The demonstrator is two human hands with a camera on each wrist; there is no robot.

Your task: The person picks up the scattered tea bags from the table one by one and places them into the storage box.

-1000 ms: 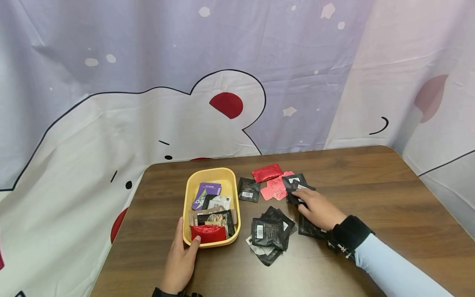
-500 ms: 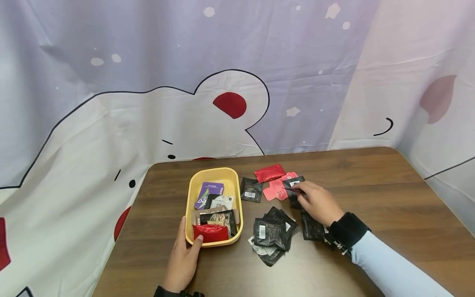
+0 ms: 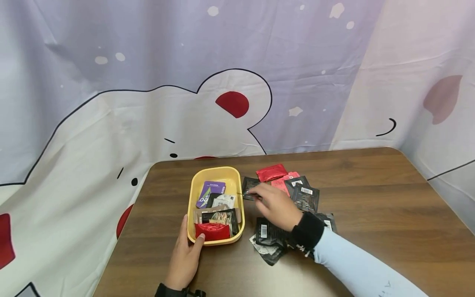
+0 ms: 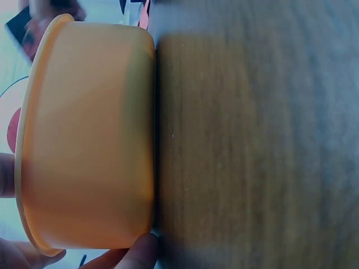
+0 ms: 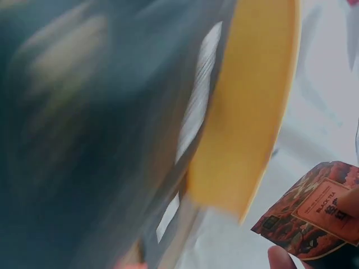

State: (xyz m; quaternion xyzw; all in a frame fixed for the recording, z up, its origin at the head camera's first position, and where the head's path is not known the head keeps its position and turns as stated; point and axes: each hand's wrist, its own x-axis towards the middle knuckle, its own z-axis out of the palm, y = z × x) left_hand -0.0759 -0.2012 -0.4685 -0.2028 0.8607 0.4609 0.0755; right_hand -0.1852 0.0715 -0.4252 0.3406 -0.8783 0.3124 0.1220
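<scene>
The left hand (image 3: 185, 258) rests on the near end of the yellow tub (image 3: 196, 185), thumb hooked over the rim, fingers laid flat against the wall; the left wrist view shows a fingertip touching the tub's base where it meets the wooden table (image 3: 371, 198). Inside the tub: a purple sachet (image 3: 210, 193) at the far end, a pale sachet and dark ones in the middle, a red sachet (image 3: 212, 231) at the near end, right beside the thumb.

The right hand (image 3: 273, 204) hangs just right of the tub's rim, fingers curled, pinching a thin sachet edge-on. In the right wrist view that is a black tea sachet (image 5: 314, 216), dark with a reddish label, held at its corner, the yellow rim close beside it.

Right of the tub, loose on the table: a red packet (image 3: 272, 172) at the far side, a pink one tucked behind it, black sachets (image 3: 305, 196) to the right, and a heap of black sachets (image 3: 268, 235) near, partly under the wrist and dark cuff.
</scene>
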